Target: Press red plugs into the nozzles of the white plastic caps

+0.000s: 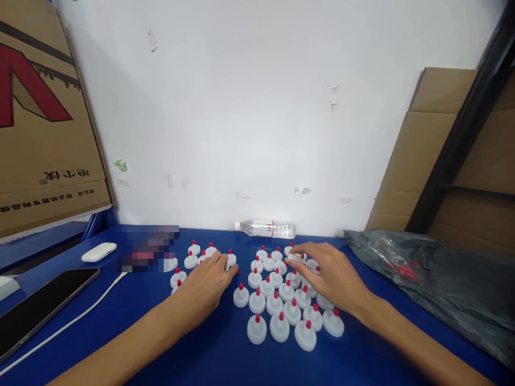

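Note:
Many cloudy-white round caps with red tips stand on a blue table, most with their tips up. My left hand (pixel 209 281) is low over the left group, fingers curled down. A red tip (pixel 238 272) shows at its fingertips, and the rest of that piece is hidden. Beside those fingers stands a white cap (pixel 231 260). At the back of the larger right-hand group, my right hand (pixel 332 271) has thumb and index finger about a red-tipped cap (pixel 296 257), partly covered by the fingers. Nearer me, several caps stand in loose rows, among them a front cap (pixel 306 336).
A clear plastic bottle (pixel 263 228) lies against the white wall. At left are a phone (pixel 44 305), a white cable (pixel 86 311) and a white case (pixel 98 252). A grey plastic bag (pixel 454 289) covers the right side; a cardboard box (pixel 48 134) stands at left.

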Demonstrator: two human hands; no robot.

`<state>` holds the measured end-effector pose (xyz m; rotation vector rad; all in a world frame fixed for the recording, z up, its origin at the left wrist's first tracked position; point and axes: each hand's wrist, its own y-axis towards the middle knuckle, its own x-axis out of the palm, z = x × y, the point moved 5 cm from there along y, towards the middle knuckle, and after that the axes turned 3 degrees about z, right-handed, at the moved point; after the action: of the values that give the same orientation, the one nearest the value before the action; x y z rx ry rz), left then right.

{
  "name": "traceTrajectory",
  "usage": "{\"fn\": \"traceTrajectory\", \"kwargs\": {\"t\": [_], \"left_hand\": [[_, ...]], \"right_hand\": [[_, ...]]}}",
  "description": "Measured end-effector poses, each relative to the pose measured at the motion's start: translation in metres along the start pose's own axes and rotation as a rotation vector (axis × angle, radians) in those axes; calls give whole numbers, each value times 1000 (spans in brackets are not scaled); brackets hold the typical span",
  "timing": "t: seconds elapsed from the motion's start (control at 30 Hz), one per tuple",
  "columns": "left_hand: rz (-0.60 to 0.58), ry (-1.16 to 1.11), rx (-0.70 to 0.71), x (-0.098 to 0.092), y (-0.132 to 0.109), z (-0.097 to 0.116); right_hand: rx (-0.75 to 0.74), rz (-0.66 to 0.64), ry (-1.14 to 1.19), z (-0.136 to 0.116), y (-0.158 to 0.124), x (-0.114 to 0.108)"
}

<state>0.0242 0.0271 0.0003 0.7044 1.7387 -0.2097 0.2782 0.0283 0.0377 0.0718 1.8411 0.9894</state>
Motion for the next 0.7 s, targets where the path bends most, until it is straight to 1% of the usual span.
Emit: {"fn": "traceTrajectory", "kwargs": {"t": [0.13, 0.27, 0.43, 0.7], "left_hand": [[16, -8, 28, 4, 0, -1], [37, -19, 50, 5, 1, -2], [63, -8, 99, 4, 2, 1], [116, 20, 126, -5, 1, 11]], "right_hand": [[-77, -40, 45, -8, -1, 3], [-130, -110, 91, -15, -2, 3], [-131, -175, 115, -15, -3, 3], [-160, -211, 118, -15, -3, 7]]}}
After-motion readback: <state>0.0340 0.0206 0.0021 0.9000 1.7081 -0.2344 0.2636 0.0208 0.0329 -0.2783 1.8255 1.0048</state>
